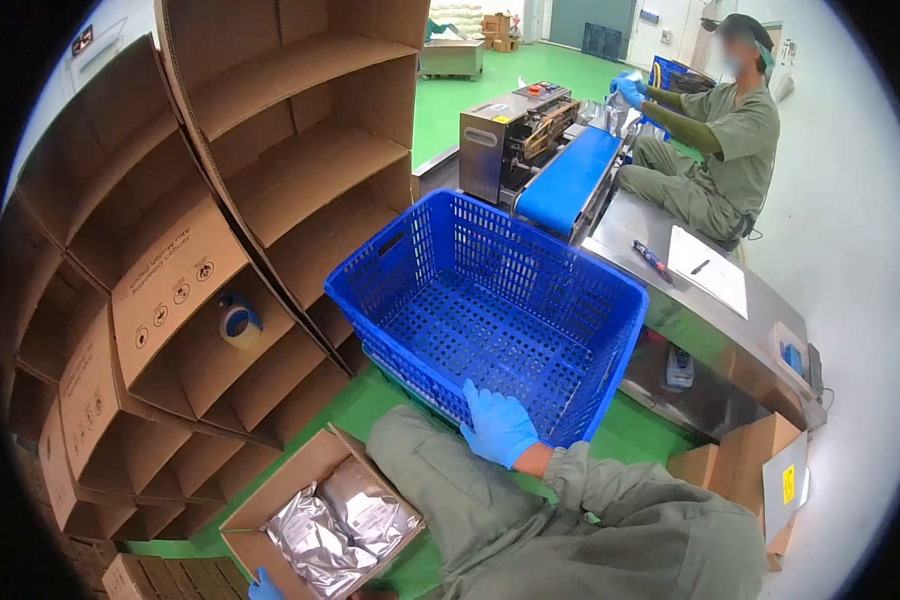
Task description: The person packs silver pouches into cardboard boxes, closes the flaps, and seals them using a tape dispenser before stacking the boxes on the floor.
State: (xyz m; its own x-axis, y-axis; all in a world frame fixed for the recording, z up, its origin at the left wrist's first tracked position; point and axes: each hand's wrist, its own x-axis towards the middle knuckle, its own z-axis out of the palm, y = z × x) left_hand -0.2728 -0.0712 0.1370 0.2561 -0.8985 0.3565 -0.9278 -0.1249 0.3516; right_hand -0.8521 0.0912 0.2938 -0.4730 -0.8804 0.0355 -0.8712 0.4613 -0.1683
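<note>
My right hand [500, 428], in a blue glove, grips the near rim of a blue plastic crate [610, 375]. The crate has slotted walls, and nothing lies on its perforated floor. At the bottom edge, a small part of my left hand [264, 586], also gloved in blue, shows against the outside of an open cardboard box [255, 548]; its fingers are mostly hidden. Inside that box lie silver foil pouches [315, 535] with printed labels.
Stacked open cardboard boxes [300, 190] rise on the left, one holding a tape roll [238, 322]. Beyond the crate stands a machine with a blue conveyor belt [573, 180], where a seated co-worker [740, 150] handles silver pouches. Papers [708, 270] lie on the steel table [620, 235].
</note>
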